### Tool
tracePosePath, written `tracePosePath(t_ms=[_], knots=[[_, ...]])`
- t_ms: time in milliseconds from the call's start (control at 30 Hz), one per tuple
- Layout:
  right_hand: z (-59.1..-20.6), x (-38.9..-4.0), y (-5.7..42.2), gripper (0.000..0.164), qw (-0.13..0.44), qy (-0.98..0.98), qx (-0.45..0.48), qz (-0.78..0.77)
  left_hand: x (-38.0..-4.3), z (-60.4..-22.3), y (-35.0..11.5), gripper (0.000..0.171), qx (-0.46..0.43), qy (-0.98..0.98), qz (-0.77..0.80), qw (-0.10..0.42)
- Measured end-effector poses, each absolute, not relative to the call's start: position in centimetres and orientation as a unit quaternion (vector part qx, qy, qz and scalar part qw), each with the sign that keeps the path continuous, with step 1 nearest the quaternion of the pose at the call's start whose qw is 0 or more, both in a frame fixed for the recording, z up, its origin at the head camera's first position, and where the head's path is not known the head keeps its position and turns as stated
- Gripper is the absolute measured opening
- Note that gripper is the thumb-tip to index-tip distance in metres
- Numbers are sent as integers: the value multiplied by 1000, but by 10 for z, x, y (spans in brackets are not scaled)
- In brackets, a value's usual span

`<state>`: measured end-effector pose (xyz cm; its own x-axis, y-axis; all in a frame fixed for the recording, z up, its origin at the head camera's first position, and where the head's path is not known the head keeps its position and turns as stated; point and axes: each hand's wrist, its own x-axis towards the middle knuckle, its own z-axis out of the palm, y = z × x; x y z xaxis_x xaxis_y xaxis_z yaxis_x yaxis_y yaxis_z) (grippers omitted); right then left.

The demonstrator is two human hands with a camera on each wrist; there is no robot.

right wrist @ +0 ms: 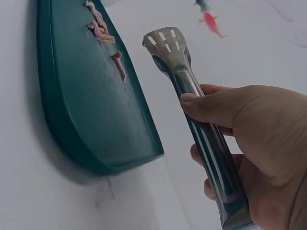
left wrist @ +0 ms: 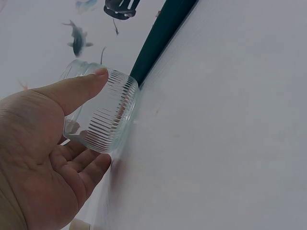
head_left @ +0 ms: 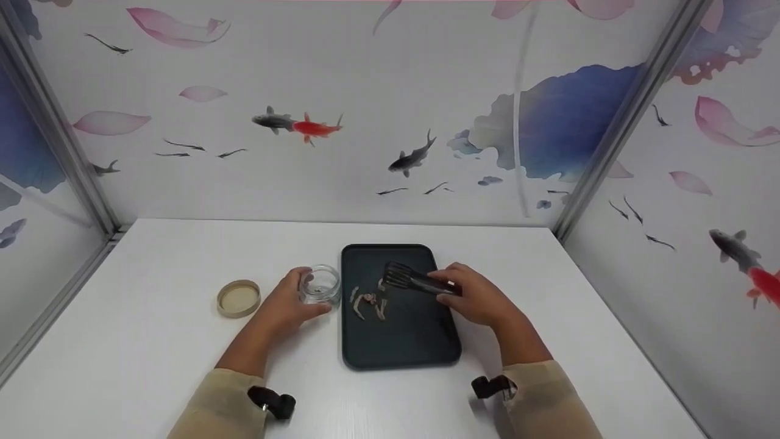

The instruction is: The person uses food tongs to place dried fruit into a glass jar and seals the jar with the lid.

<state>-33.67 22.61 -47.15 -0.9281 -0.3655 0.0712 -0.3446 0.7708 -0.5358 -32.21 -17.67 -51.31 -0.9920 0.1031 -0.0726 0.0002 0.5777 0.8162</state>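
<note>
My left hand point(head_left: 277, 311) holds a clear, ribbed glass jar point(head_left: 320, 285) at the tray's left edge, thumb on one side and fingers on the other. The jar's mouth is uncovered, and it stands upright in the head view. In my right hand point(head_left: 481, 299) are metal serving tongs point(right wrist: 211, 153) with slotted heads, gripped between thumb and fingers. Their tips point left, over the upper part of the dark green tray point(head_left: 402, 344). Several thin, brownish, twisted strips point(head_left: 368, 299) lie on the tray's left half, just below and left of the tongs' heads.
A round, shallow tan lid point(head_left: 239, 299) lies on the white table point(head_left: 152, 341) to the left of my left hand. Behind the table rises a white wall point(head_left: 341, 177) printed with fish and petals. Metal posts frame the corners on both sides.
</note>
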Motion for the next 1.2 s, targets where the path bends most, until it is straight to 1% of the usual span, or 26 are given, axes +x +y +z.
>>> tracePosePath(t_ms=[400, 800, 1033, 1200], knots=[[-461, -336, 202, 46, -4, 930, -239, -281, -320, -512, -173, 101, 31, 889, 454, 57], [-451, -333, 163, 46, -16, 915, -286, -283, -321, -511, -178, 101, 37, 887, 458, 48], [-451, -332, 144, 45, -8, 912, -293, -287, -321, -513, -177, 101, 33, 886, 459, 51], [-452, -332, 134, 45, -15, 910, -300, -287, -322, -513, -176, 102, 32, 882, 468, 52]])
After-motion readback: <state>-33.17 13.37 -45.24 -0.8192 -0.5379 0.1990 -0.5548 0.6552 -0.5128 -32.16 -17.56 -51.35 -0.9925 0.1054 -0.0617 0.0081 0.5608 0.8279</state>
